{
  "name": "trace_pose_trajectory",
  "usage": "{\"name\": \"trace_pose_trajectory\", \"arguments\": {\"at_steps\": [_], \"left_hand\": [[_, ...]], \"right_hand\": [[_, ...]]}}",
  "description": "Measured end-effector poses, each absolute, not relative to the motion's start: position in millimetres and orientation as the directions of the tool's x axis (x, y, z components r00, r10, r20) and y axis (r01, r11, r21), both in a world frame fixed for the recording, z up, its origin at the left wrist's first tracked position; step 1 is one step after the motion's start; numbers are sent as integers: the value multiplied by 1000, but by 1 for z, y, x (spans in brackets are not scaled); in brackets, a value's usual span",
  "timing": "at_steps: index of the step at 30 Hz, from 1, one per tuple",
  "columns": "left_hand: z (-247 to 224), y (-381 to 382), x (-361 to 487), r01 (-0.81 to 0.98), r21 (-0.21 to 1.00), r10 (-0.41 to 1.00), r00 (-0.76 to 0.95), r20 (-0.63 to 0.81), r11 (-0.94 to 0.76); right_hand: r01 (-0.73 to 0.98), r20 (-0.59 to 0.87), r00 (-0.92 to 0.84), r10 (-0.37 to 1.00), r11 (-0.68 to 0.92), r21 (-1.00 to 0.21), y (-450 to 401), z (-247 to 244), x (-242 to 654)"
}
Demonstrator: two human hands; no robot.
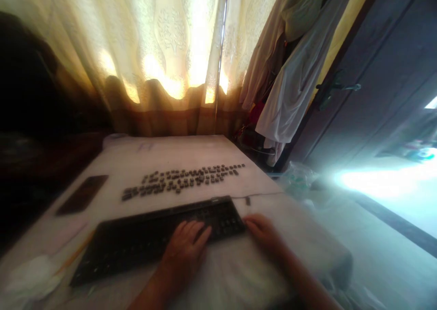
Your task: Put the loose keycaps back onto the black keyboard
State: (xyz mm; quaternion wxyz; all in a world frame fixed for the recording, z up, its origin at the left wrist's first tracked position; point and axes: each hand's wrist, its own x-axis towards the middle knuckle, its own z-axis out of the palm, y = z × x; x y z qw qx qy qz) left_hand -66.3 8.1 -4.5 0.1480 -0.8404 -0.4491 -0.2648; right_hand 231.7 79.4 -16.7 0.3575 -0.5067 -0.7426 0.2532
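A black keyboard lies at a slant on the pale-covered table, blurred, with keys visible at its right part. My left hand rests on its lower middle edge, fingers spread over the board and holding nothing. At the keyboard's right end is my right hand, its fingers bent together at the corner; whether they pinch anything is too blurred to tell. Beyond the keyboard, many loose dark keycaps lie in uneven rows. A small dark piece sits beside the cable near my right hand.
A dark flat phone-like object lies at the table's left. Nearer are a white crumpled cloth, a yellow stick and a pinkish item. Curtains hang behind; clothes and a door stand right.
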Motion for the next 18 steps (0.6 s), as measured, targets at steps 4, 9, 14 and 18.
{"name": "trace_pose_trajectory", "arguments": {"at_steps": [4, 9, 14, 18], "left_hand": [[4, -15, -159, 948, 14, 746, 240, 622, -317], [3, -40, -232, 960, 280, 786, -182, 591, 12], [-6, -47, -236, 848, 513, 756, -423, 499, 135], [-6, -47, -232, 829, 533, 740, -464, 486, 170]], "right_hand": [[636, 173, -181, 968, 250, -730, 86, -11, 224], [666, 138, -151, 979, 204, -718, 91, -11, 215], [717, 117, -50, 992, 117, -687, 94, -23, 210], [739, 123, -31, 992, 106, -666, 93, -27, 209]]}}
